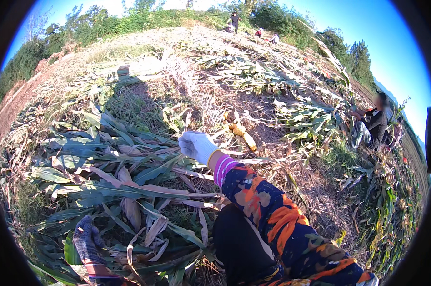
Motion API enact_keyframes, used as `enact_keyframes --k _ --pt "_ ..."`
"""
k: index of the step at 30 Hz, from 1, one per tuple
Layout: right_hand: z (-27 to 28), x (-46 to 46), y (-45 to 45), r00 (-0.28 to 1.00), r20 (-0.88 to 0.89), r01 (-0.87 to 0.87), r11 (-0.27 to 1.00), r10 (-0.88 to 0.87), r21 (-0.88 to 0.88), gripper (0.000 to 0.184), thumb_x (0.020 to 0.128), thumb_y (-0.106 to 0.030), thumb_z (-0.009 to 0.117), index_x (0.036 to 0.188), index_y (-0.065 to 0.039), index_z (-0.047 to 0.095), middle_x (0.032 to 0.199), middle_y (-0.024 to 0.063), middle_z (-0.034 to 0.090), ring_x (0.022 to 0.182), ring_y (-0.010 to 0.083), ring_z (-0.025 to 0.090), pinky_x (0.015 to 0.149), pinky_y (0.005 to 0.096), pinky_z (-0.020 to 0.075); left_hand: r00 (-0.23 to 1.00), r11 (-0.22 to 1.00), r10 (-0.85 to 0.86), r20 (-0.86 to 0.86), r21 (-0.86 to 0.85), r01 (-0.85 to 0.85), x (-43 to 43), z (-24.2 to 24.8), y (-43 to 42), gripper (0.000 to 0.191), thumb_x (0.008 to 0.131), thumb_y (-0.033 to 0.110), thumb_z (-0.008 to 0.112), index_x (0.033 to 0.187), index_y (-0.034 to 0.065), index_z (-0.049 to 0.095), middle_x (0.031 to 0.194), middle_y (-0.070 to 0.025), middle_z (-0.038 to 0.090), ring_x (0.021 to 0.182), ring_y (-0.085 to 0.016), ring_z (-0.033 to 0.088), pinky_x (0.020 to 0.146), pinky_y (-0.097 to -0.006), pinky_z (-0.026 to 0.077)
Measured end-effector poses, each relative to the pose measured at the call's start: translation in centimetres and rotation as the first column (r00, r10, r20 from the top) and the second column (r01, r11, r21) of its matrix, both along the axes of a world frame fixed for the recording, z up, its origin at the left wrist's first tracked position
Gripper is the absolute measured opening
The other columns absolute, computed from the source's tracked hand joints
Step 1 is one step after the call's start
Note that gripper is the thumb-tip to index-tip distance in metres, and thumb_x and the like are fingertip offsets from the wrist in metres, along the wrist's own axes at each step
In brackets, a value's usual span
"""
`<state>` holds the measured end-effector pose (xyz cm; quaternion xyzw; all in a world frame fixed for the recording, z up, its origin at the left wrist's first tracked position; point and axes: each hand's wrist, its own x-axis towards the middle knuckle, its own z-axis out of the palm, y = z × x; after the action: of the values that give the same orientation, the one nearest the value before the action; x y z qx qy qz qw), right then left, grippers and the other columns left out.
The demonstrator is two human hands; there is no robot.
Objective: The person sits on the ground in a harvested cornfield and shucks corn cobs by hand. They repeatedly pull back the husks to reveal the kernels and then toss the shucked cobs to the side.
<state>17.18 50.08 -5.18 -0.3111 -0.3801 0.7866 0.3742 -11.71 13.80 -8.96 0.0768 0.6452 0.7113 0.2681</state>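
My right hand [198, 146], in a white knit glove with a yellow edge, reaches forward over cut corn stalks, its fingers curled; whether it grips a stalk or husk cannot be told. Just beyond it and to the right, husked yellow corn cobs [244, 137] lie on dry straw. At the lower left, my left hand [88, 238], in a grey knit glove, is at the leaves of the felled corn stalks [129, 189]; its fingers are partly bent and shaded, and nothing shows clearly in it. Pale opened husks [176, 118] stand beyond my right hand.
At the right a person [372, 123] sits among corn stalks, near an upright dry stalk [329, 53]. Several people [234, 22] are far off at the field's edge. Leafy stalks [251, 73] lie in rows ahead. My dark-clad knee [237, 243] is below my right sleeve.
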Motion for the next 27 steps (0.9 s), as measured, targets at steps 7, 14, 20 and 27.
enact_keyframes --k 7,14,20,27 --pt "-5.5 -9.0 -3.3 0.492 0.845 -0.705 0.666 0.211 0.244 0.025 0.088 -0.022 0.056 0.101 -0.001 0.062 0.086 0.0082 0.066 0.069 0.0155 0.066 0.058 0.0291 0.0520 0.980 0.979 0.170 0.104 -0.134 -0.156 -0.7 -0.5 0.0 0.027 0.090 0.039 0.063 0.080 0.0133 0.063 0.048 0.0068 0.038 0.034 -0.007 0.028 0.032 -0.0241 0.022" --pt "-18.0 -15.0 -5.9 0.182 0.975 -0.972 0.125 -0.129 0.198 0.030 0.087 -0.025 0.048 0.101 -0.008 0.068 0.098 0.0178 0.067 0.093 0.0369 0.062 0.084 0.0438 0.0483 0.968 0.975 0.162 0.190 0.118 -0.186 -1.4 -0.7 -0.9 0.023 0.090 0.022 0.062 0.105 0.0040 0.064 0.082 -0.0070 0.065 0.068 -0.020 0.061 0.058 -0.0348 0.050" --pt "-25.4 -16.0 -5.2 0.333 0.888 -0.663 0.591 -0.317 0.459 0.046 0.081 -0.029 0.060 0.119 -0.003 0.057 0.112 0.0205 0.061 0.103 0.0378 0.058 0.091 0.0436 0.0461 0.966 0.987 0.052 0.253 0.133 -0.088 -1.8 -1.8 -2.3 0.028 0.089 0.018 0.062 0.113 0.0036 0.062 0.100 -0.0096 0.067 0.089 -0.025 0.065 0.076 -0.0395 0.055" --pt "-27.8 -15.2 -4.6 0.002 0.996 -0.839 0.542 -0.091 0.051 0.072 0.073 -0.043 0.068 0.130 -0.003 0.047 0.116 0.0193 0.061 0.099 0.0322 0.063 0.086 0.0385 0.0482 0.954 0.992 -0.015 0.298 0.128 -0.025 -2.0 -1.6 -2.5 0.026 0.090 0.014 0.061 0.112 -0.0006 0.062 0.099 -0.0144 0.068 0.086 -0.025 0.067 0.076 -0.0378 0.057"
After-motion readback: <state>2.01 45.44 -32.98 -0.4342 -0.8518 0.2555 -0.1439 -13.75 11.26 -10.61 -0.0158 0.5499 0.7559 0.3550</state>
